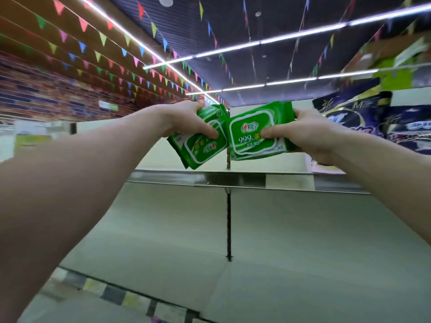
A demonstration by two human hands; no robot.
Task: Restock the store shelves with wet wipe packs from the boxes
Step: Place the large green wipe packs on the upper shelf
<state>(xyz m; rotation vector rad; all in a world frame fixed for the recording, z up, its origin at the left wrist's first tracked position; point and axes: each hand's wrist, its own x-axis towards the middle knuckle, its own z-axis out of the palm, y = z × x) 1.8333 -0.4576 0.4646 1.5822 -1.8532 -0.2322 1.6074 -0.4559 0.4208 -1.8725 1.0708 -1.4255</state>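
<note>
Alongside, purple packs (363, 120) at right, upright post (228, 217) behind green packs (253, 134)

Bright ceiling light strips (268, 40), motion-blurred edges, wide-angle bending throughout.

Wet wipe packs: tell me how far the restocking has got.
Done: no wipes show on the shelf yet; only dark blue bags sit at the right. In hand: the left hand grips a stack of green packs, label upside down, and the right hand grips another green pack, label upright, both raised over the shelf. Left: set these down and fetch more; the boxes are out of view.
</note>
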